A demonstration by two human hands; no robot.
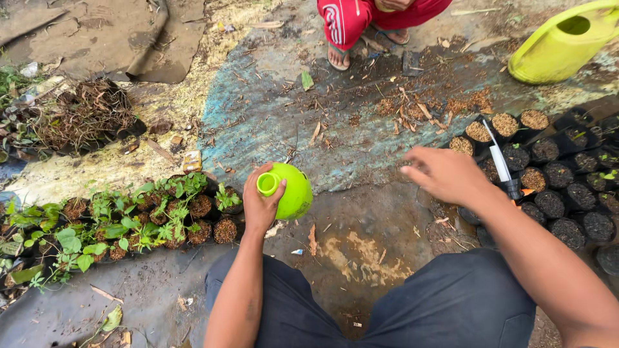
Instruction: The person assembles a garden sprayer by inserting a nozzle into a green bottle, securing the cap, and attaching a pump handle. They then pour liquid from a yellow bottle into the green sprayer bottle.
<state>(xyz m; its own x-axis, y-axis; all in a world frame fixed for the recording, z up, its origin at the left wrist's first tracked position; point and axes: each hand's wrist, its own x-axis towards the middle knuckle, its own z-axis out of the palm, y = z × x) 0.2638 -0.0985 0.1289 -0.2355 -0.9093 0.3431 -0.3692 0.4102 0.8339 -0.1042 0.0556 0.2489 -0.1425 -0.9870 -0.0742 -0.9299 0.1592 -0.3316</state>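
Left hand (pixel 259 205) grips a lime-green spray bottle body (pixel 288 190) by its open neck, fingers curled around it, above wet ground between the person's knees. Right hand (pixel 445 174) hovers spread and empty near the white sprayer head (pixel 501 166) lying on black soil-filled nursery bags (pixel 561 193). Leafy seedlings (pixel 129 219) stand left; a yellow-green watering can (pixel 567 42) sits beyond.

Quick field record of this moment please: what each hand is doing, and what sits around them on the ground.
left hand: grips a round lime-green plastic bottle by its open neck
right hand: open, palm down, holds nothing, above the black soil-filled seedling pots
by right hand: white-and-black sprayer pump lying on those pots
left side: leafy green seedlings in pots
far right: yellow-green plastic watering can
top: another person's red sleeve
ground: wet concrete
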